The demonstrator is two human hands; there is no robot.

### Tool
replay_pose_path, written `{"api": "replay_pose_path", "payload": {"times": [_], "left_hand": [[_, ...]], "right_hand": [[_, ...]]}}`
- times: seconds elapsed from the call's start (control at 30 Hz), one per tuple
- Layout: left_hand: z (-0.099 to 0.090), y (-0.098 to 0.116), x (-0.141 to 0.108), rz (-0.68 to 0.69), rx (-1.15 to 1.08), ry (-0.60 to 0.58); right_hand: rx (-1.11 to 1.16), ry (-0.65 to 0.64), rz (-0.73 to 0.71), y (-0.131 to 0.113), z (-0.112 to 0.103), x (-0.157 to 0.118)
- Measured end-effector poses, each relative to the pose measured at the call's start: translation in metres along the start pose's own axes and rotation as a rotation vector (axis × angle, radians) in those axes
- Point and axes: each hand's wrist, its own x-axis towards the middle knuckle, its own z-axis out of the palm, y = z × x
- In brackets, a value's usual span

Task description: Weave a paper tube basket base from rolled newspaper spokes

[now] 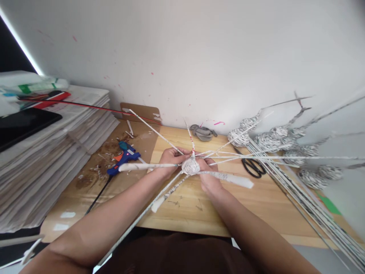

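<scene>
Between my two hands is a small woven base (190,166) of rolled newspaper, with several paper tubes radiating out from it in all directions. My left hand (173,159) grips its left side, thumb and fingers closed near the top edge. On the right side, my right hand (208,169) is wrapped around the weave and tubes, its fingertips partly hidden behind them. One wider flattened tube (239,179) sticks out to the right, and another tube (137,166) points left over my left wrist. A red-marked tube (192,144) stands up toward the wall.
A blue glue gun (124,159) lies on a stained brown board at left, beside a tall newspaper stack (82,133) topped by a dark phone (28,123). Black scissors (252,165), a grey cloth (203,133), woven paper gourd shapes (268,140) and a bundle of paper tubes (302,205) sit rightward.
</scene>
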Motion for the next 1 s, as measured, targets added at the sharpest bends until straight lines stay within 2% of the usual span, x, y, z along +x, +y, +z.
{"api": "replay_pose_path", "payload": {"times": [0.17, 0.3, 0.4, 0.63, 0.73, 0.83, 1.0], "left_hand": [[0.000, -0.003, 0.002, -0.043, -0.055, -0.032], [-0.004, -0.009, 0.007, -0.054, -0.027, -0.069], [-0.004, -0.009, 0.007, -0.034, 0.019, -0.042], [-0.001, 0.004, 0.001, 0.034, 0.170, 0.043], [-0.004, 0.004, 0.002, 0.026, 0.233, -0.017], [-0.008, 0.001, 0.004, 0.031, 0.283, -0.094], [-0.011, -0.003, 0.007, 0.056, 0.336, -0.115]], "right_hand": [[0.029, 0.026, 0.016, 0.001, 0.001, -0.001], [0.035, -0.015, 0.033, 0.002, 0.002, -0.002], [0.016, -0.041, 0.004, 0.005, 0.000, -0.001], [0.052, 0.017, 0.011, 0.014, -0.003, 0.002], [0.045, 0.019, 0.018, 0.016, -0.003, 0.001], [0.009, -0.048, 0.010, 0.018, -0.004, 0.002], [-0.020, -0.077, -0.020, 0.020, -0.006, 0.001]]}}
